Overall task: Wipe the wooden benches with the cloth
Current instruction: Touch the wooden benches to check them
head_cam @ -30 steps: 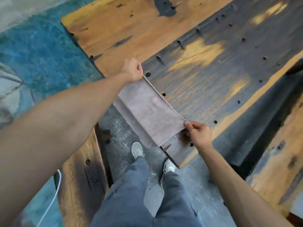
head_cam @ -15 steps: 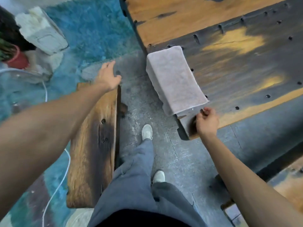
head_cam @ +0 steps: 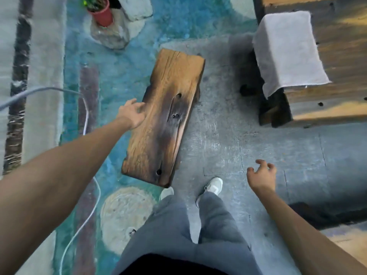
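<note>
A small wooden bench [head_cam: 162,120] with a dark burnt streak stands on the floor in the middle of the view. My left hand [head_cam: 132,114] reaches to its left edge with fingers spread, touching or nearly touching the wood. The grey-pink cloth [head_cam: 286,50] lies folded over the corner of a large wooden bench [head_cam: 337,100] at the upper right, and no hand holds it. My right hand [head_cam: 262,175] hangs free over the grey floor, fingers loosely curled and holding nothing.
A red pot with a plant [head_cam: 100,12] sits on a stone [head_cam: 111,34] at the top left. A white cable [head_cam: 85,211] runs along the blue-painted floor on the left. My feet [head_cam: 212,186] stand just below the small bench.
My right hand let go of the cloth and dropped away from the large bench. My left hand moved down along the small bench's left edge. The view swung left and down.
</note>
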